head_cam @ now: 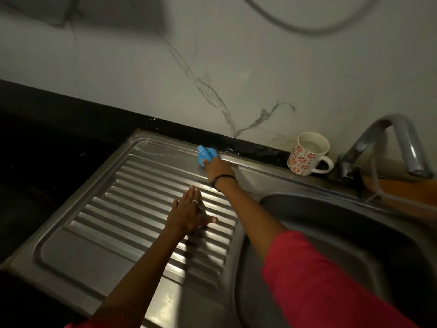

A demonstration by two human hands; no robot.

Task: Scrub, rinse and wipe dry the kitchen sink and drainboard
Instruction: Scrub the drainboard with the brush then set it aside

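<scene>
A: Hand status?

B: Right hand [216, 168] reaches across to the far rim of the drainboard [71, 252], fingers curled round a blue scrubber [206, 156]. Scrubber sits on the steel right at the back edge, next to the black counter strip [94, 110].

A: Left?

B: Left hand [189, 215] lies flat on the drainboard ribs, fingers straight and together, thumb out to the right. Holds nothing. Ring on one finger.

A: Sink?

B: Sink [354, 223] basin is to the right of the drainboard, same steel unit. Right forearm crosses over its left rim. Red sleeve [319, 280] covers the upper part of that arm; black band on the wrist.

A: Tap?

B: Tap [392, 143] stands behind the basin at far right, spout curving over it. Looks like a thin stream under the spout, too blurred to be sure.

A: Anything else?

B: Mug [305, 153], white with red flower pattern, on the back ledge between scrubber and tap, handle toward the tap. Marbled wall [212, 55] behind. Lighting dim.
</scene>
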